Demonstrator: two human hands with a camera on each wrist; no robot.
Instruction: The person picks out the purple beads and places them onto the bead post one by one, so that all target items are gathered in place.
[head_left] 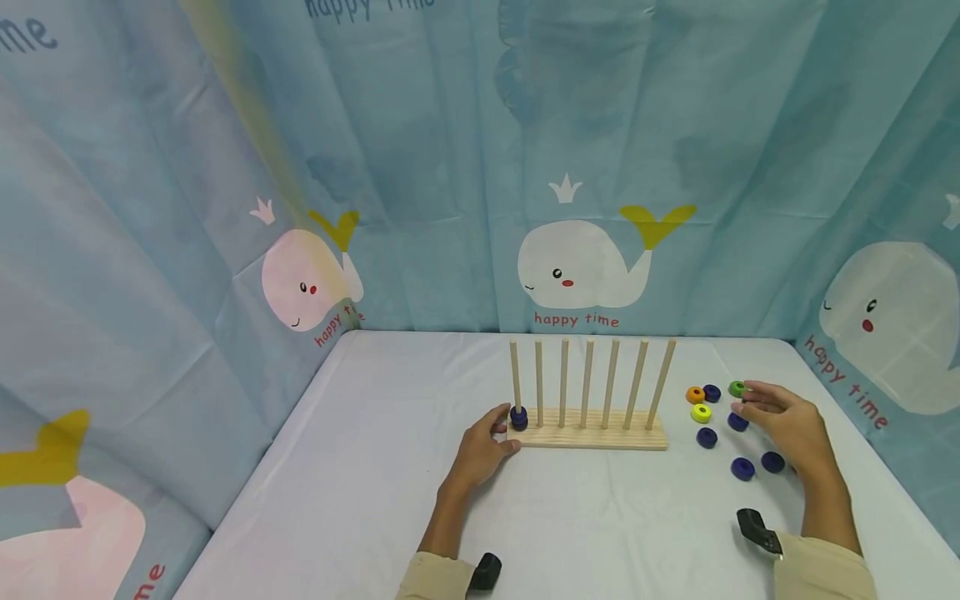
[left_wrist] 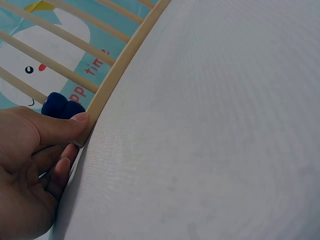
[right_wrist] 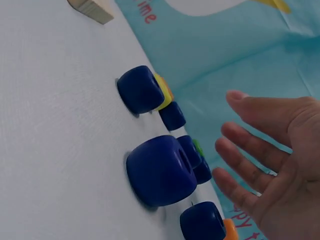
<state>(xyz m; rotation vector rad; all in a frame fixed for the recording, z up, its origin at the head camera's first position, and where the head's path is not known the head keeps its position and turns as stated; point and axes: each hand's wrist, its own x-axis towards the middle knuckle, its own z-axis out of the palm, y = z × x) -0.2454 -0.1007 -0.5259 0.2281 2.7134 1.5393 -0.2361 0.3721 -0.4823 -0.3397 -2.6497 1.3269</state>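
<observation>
A wooden peg rack with a row of several upright pegs stands on the table. On its leftmost peg sit two dark blue beads, one on top of the other. My left hand grips the left end of the rack's base; the left wrist view shows the thumb against the base beside the beads. Over the loose beads at the right hovers my right hand, fingers extended and holding nothing. Close to its fingertips lie a green bead and a blue bead.
Right of the rack lie an orange bead, a yellow bead and several more blue beads. In the right wrist view another orange bead shows behind a blue one. A whale-print curtain surrounds the white table.
</observation>
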